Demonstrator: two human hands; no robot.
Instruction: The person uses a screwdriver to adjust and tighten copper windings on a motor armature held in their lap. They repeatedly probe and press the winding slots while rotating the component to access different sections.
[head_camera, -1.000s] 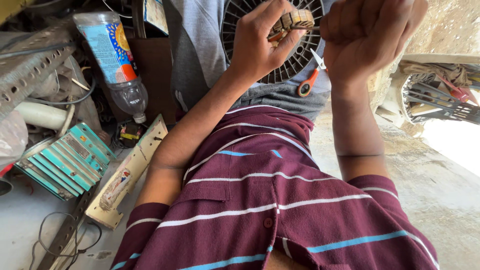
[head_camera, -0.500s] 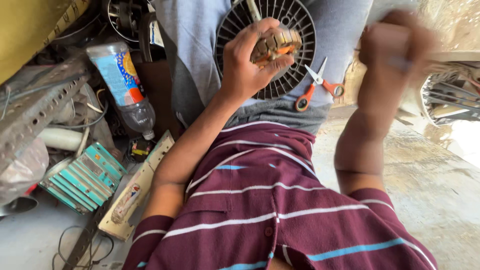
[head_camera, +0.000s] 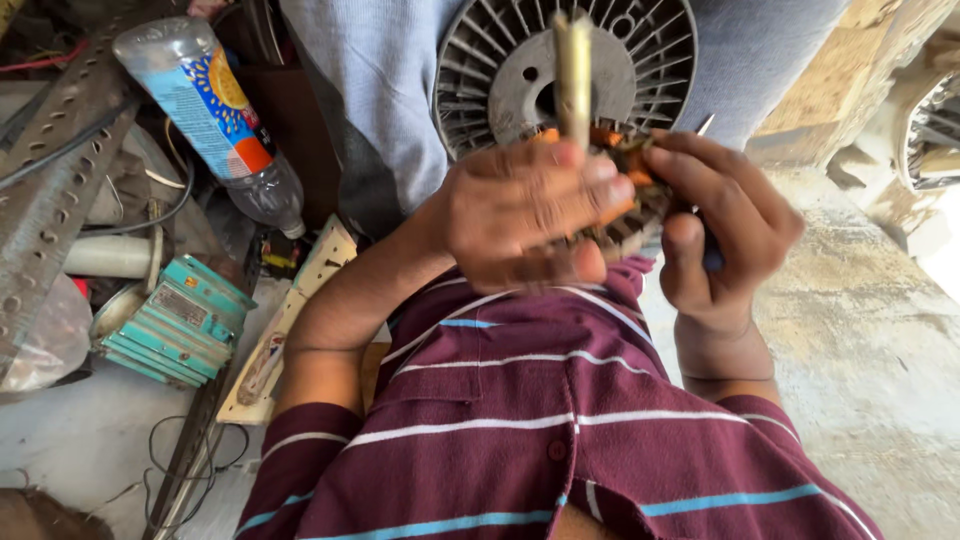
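Note:
My left hand (head_camera: 520, 215) grips a small motor winding (head_camera: 625, 215) with orange copper coils, close above my chest. A pale flat stick (head_camera: 573, 75) rises upright from between its fingers. My right hand (head_camera: 715, 225) is closed against the right side of the same winding, and a thin metal tip (head_camera: 706, 123) pokes out above its fingers; what that tip belongs to is hidden. Behind both hands stands a grey round finned fan cover (head_camera: 500, 60). My maroon striped shirt (head_camera: 560, 430) fills the lower part of the view.
A plastic bottle (head_camera: 215, 115) with a blue label lies at the upper left. A teal finned motor (head_camera: 170, 325), a white pipe piece (head_camera: 110, 255), a perforated metal angle bar (head_camera: 60, 170) and a cream switch board (head_camera: 285, 325) crowd the left. Concrete floor (head_camera: 870, 340) lies at right.
Both hands have come down closer to my chest with the winding. My right hand, raised and apart before, now rests against the winding. The red-handled scissors have dropped out of sight.

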